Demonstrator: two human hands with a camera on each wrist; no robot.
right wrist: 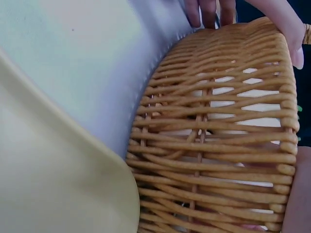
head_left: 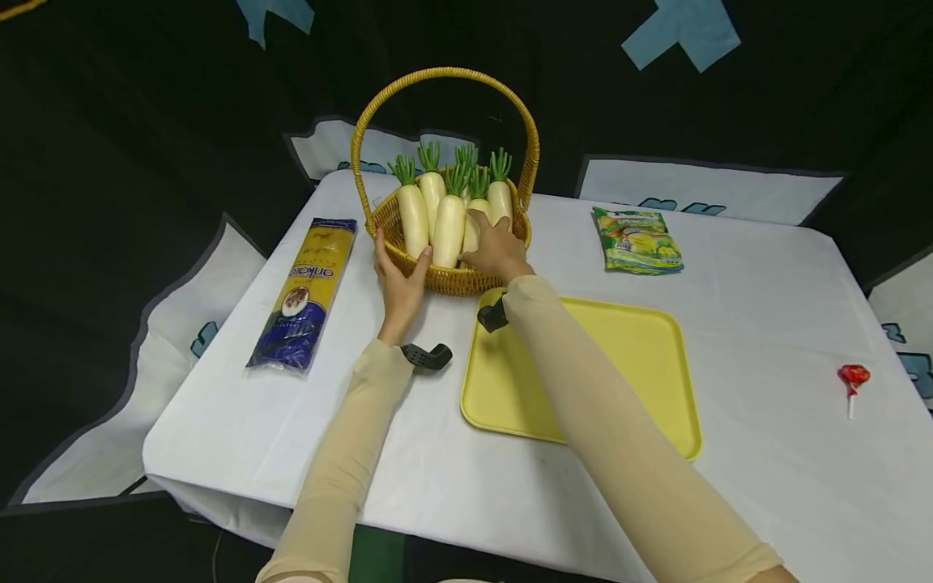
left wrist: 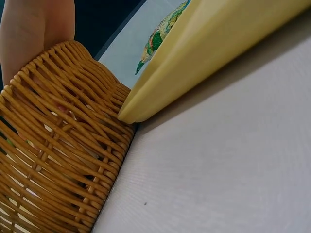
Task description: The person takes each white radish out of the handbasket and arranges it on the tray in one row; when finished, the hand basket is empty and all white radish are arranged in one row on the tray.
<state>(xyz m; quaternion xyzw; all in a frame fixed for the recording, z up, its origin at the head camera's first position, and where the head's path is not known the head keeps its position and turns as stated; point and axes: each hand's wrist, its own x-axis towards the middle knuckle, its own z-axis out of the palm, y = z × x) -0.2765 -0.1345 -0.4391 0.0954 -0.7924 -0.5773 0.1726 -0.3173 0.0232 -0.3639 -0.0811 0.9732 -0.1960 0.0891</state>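
A wicker basket (head_left: 461,282) with a tall arched handle holds several white radishes (head_left: 449,229) standing upright, green stalks up. My left hand (head_left: 399,293) grips its front left side; the right wrist view shows the thumb (right wrist: 286,29) over the rim and the fingers (right wrist: 208,10) against the outer wall. Over the front right rim, my right hand (head_left: 503,249) reaches inside and grips a white radish (head_left: 471,233) near the front, its fingers around the upper body. Through the weave in the left wrist view, part of the right hand (left wrist: 39,34) shows behind the wall.
A yellow tray (head_left: 619,348) lies under my right forearm, its edge against the basket. Left of the basket is a blue and yellow pasta packet (head_left: 302,295). Green packets (head_left: 637,241) lie to the right, and a red lollipop (head_left: 853,376) is near the table's right edge.
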